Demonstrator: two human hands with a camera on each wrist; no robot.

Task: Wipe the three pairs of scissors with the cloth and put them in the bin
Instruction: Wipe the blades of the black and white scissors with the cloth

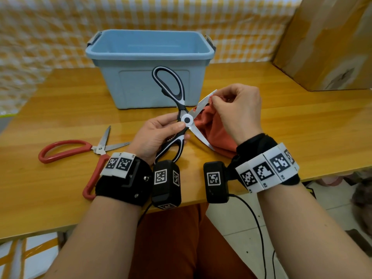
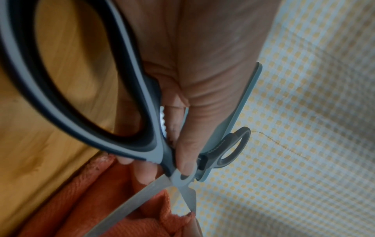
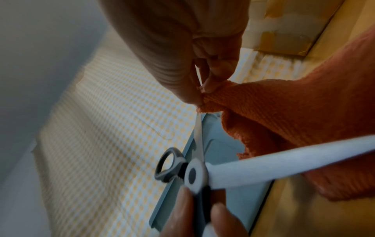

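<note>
Above the glossy wooden table, the left hand is gripping steel-bladed scissors; the right hand is pinching a fuzzy orange cloth around one blade.

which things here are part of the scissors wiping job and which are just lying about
Part of the job:
- black-and-white scissors, open, gripped by the left hand
- orange cloth, pinched on the upper blade by the right hand
- red-handled scissors, on the table
- blue bin

Lying about:
- cardboard box
- checked cloth backdrop

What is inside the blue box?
The blue bin shows only bare inner walls, no scissors. Its floor is hidden behind the front wall, so something lying flat there cannot be ruled out.
</note>
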